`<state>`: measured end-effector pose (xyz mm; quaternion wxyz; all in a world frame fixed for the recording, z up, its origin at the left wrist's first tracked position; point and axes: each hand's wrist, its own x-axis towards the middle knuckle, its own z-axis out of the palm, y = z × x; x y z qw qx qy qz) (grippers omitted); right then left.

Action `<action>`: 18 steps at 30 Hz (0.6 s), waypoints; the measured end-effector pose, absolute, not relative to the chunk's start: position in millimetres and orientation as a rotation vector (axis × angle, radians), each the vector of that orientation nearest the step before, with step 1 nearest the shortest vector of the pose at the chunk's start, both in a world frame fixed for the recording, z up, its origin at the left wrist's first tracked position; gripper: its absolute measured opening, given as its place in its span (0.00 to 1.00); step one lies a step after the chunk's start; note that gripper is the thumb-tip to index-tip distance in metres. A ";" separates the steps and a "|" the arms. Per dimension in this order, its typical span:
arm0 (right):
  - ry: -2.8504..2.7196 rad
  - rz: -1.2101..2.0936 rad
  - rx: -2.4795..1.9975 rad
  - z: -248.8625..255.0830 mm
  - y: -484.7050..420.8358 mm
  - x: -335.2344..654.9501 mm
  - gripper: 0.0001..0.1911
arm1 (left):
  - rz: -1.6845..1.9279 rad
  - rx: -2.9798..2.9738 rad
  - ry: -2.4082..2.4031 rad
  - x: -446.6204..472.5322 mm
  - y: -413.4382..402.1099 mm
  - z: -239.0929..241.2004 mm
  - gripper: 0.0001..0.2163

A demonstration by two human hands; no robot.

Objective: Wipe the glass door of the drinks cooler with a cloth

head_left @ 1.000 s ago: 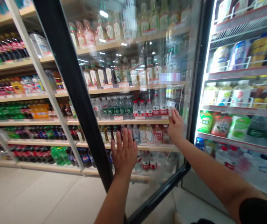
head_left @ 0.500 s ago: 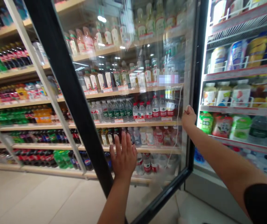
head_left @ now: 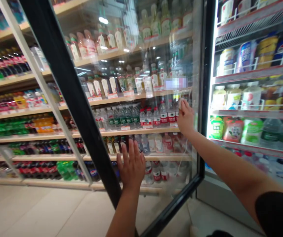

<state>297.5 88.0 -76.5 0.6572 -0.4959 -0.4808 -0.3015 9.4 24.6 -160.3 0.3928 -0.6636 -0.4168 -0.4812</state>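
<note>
Apparently steadying swung-open glass door [head_left: 141,65]: left hand [head_left: 131,168] splayed flat; right hand [head_left: 185,118] clutching white cloth [head_left: 180,104] against it.

a small white object [head_left: 180,104] is largely covered by the fingers of the right hand [head_left: 185,118]; its kind cannot be told. a patch [head_left: 176,83] on the glass door [head_left: 68,82] is blurred out. the door frame is cut off at top and bottom. bottle labels [head_left: 128,115] behind the glass are too small to be read.
</note>
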 end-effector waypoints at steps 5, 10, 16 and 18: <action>-1.342 -0.748 -1.008 -106.6 64.0 243.1 0.29 | -1.231 -1.705 -1.051 10.6 23.3 -161.1 0.33; -1.298 -0.704 -1.005 -70.1 65.8 224.4 0.29 | -1.206 -1.686 -1.061 11.6 22.0 -158.8 0.33; -1.471 -0.790 -0.864 -97.1 52.6 195.2 0.31 | -1.273 -1.746 -1.050 10.6 21.9 -160.9 0.33; -1.589 -0.817 -0.793 -121.7 46.1 186.4 0.32 | -1.259 -1.735 -1.049 10.3 23.0 -161.8 0.33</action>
